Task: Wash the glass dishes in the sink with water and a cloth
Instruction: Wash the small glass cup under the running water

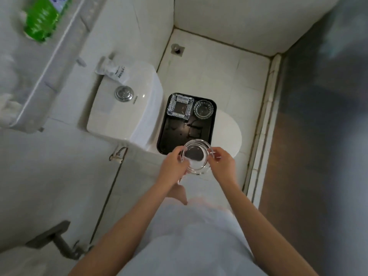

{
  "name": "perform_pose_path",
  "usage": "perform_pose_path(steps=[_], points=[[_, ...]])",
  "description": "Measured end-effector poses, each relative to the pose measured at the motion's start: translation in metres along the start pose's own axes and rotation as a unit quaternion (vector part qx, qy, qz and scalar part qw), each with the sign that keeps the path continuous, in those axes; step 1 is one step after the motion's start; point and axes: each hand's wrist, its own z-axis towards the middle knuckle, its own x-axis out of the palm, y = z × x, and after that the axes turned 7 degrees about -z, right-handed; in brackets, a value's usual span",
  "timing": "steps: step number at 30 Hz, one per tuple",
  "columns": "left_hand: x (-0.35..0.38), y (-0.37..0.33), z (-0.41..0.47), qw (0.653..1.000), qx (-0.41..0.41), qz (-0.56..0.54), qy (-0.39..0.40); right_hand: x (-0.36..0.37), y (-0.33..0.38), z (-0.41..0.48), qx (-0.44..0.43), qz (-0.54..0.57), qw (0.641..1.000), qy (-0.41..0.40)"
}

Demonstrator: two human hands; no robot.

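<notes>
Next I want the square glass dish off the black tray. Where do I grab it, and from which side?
Probably best from above: pinch the square glass dish across its near and far walls. It sits upright and open-topped, its walls look thick, and the small round bowl on its right and the tray rim on its left crowd those sides.

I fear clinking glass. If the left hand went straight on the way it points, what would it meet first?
Past the dish it grips, the left hand points over the tray toward the small bowl; height is unclear, so it might pass above.
</notes>
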Motion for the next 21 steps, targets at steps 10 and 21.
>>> perform_pose_path(steps=[10,21], points=[[0.037,-0.036,0.152,0.994,-0.075,0.076,0.036,0.015,-0.005,0.150,0.177,0.067,0.982,-0.008],[0.095,0.042,0.290,0.989,-0.137,0.036,-0.044,0.091,-0.070,0.278,0.198,0.028,0.979,0.027]])
